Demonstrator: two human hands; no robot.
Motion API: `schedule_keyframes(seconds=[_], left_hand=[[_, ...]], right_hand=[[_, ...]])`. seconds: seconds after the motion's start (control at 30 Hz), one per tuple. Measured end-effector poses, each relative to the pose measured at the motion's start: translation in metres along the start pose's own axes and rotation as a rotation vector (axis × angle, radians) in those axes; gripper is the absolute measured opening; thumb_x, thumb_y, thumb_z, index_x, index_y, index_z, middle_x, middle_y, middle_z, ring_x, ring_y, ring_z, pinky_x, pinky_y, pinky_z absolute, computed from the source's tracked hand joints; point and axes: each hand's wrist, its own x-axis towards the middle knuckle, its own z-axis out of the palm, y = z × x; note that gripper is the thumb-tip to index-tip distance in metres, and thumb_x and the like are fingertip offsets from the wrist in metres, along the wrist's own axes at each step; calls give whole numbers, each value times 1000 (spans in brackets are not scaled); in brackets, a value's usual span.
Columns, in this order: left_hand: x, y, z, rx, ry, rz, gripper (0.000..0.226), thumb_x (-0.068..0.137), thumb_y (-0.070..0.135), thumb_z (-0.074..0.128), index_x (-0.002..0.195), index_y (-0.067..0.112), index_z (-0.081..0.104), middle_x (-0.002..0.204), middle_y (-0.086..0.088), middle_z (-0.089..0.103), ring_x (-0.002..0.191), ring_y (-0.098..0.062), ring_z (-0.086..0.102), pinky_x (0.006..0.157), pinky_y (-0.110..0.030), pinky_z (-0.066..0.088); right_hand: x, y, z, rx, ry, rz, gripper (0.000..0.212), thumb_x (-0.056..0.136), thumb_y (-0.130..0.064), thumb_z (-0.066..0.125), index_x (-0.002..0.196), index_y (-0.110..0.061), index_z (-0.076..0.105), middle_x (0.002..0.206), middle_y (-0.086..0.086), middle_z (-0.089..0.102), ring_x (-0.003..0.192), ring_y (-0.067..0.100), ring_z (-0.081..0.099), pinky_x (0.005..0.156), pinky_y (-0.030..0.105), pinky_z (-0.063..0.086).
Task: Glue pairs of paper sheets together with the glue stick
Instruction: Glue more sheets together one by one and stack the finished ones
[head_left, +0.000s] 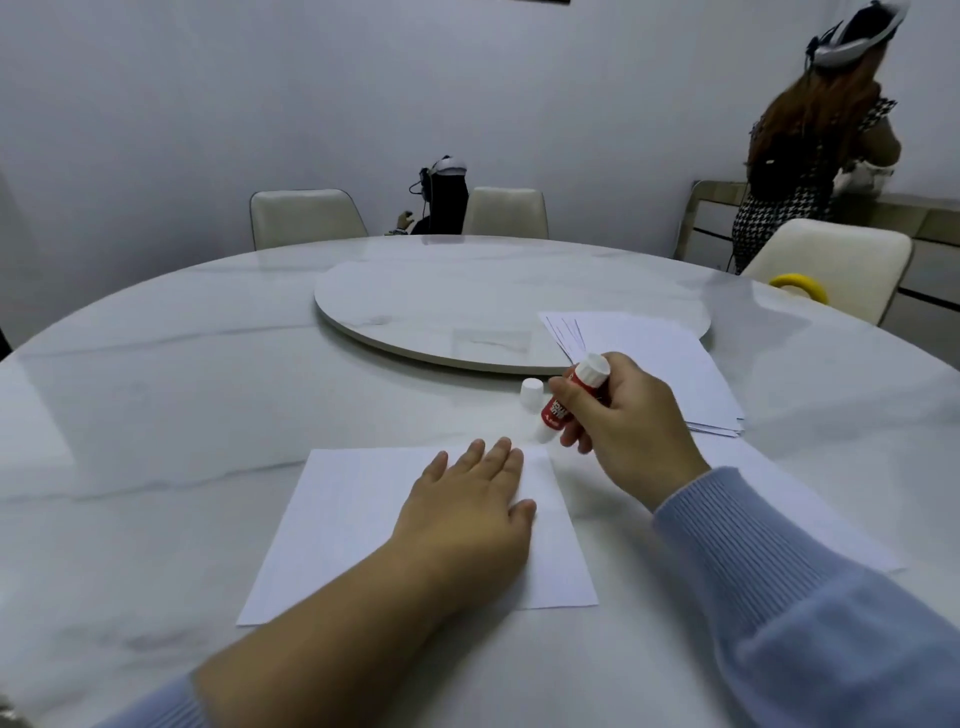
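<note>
A white paper sheet lies flat on the marble table in front of me. My left hand presses flat on its right half, fingers straight. My right hand grips a red and white glue stick, tilted, with its lower end at the sheet's far right corner. The stick's white cap stands on the table just left of it. A stack of white sheets lies fanned out behind my right hand. Another sheet lies partly under my right sleeve.
A round turntable sits mid-table. A yellow ring lies at the far right edge. Cream chairs stand around the table. One person sits behind the far edge; another person stands at a sideboard at right.
</note>
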Motion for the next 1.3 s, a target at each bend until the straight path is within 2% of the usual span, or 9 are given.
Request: schedule_keyframes(seconds=[0.27, 0.43, 0.57, 0.7, 0.87, 1.03, 1.17, 1.23, 1.3], left_hand=[[-1, 1, -3, 4, -20, 14, 53, 101, 32, 16, 151, 24, 0, 159, 8, -6, 146, -10, -8, 118, -35, -6], [-1, 3, -5, 7, -32, 4, 53, 101, 33, 16, 151, 24, 0, 159, 8, -6, 146, -11, -8, 119, -36, -5], [-2, 4, -6, 10, -41, 4, 54, 101, 33, 16, 151, 25, -2, 159, 8, -7, 146, -11, -8, 119, -37, -4], [-2, 4, -6, 10, -44, -7, 53, 102, 34, 17, 152, 24, 1, 159, 7, -6, 146, -11, -7, 118, -36, -5], [-2, 4, -6, 22, -40, 1, 54, 102, 33, 18, 152, 22, 0, 159, 6, -7, 146, -12, -7, 118, -37, -5], [-9, -2, -19, -7, -153, 99, 53, 102, 29, 20, 152, 27, -1, 158, 8, -14, 144, -12, -15, 118, -37, -8], [-21, -6, -40, 30, -416, 349, 60, 102, 17, 30, 144, 53, 7, 154, 13, -25, 140, -13, -27, 116, -44, -11], [-28, -11, -50, -69, -483, 437, 72, 97, 7, 38, 139, 60, 14, 155, 25, -10, 141, 1, -13, 116, -30, -5], [-29, -17, -56, -216, -380, 411, 79, 90, 1, 44, 135, 63, 24, 150, 36, 7, 136, 15, 4, 109, -11, 5]], right_hand=[[2, 8, 11, -195, -115, -39, 19, 93, -28, 61, 92, -10, 55, 71, -3, 63, 51, 0, 57, 48, 10, 41], [-6, -2, 4, -319, -169, -65, 23, 93, -35, 59, 89, -13, 53, 73, 3, 62, 66, 19, 59, 57, 26, 43], [-33, -17, -7, -382, -227, -104, 21, 92, -38, 57, 82, -21, 52, 72, -7, 61, 60, 6, 57, 57, 24, 45], [-73, -29, -26, -354, -260, -132, 31, 82, -51, 52, 81, -20, 56, 66, -2, 62, 62, 11, 57, 55, 27, 45], [-92, -31, -39, -70, -294, -65, 26, 80, -40, 67, 78, -14, 61, 60, -1, 66, 45, 8, 52, 44, 13, 38], [-72, -33, -83, 683, 131, -20, 28, 68, -37, 72, 81, -14, 65, 74, 15, 71, 43, 12, 48, 41, 15, 39], [-68, -40, -97, 651, 102, -66, 43, 57, -53, 80, 83, -21, 70, 77, 10, 73, 44, 10, 53, 42, 12, 42], [-69, -43, -92, 616, 74, -88, 38, 59, -52, 79, 82, -22, 72, 72, 7, 72, 44, 10, 54, 42, 13, 42], [-67, -45, -81, 611, 65, -97, 30, 62, -46, 77, 81, -22, 73, 74, 11, 73, 46, 11, 55, 42, 16, 43]])
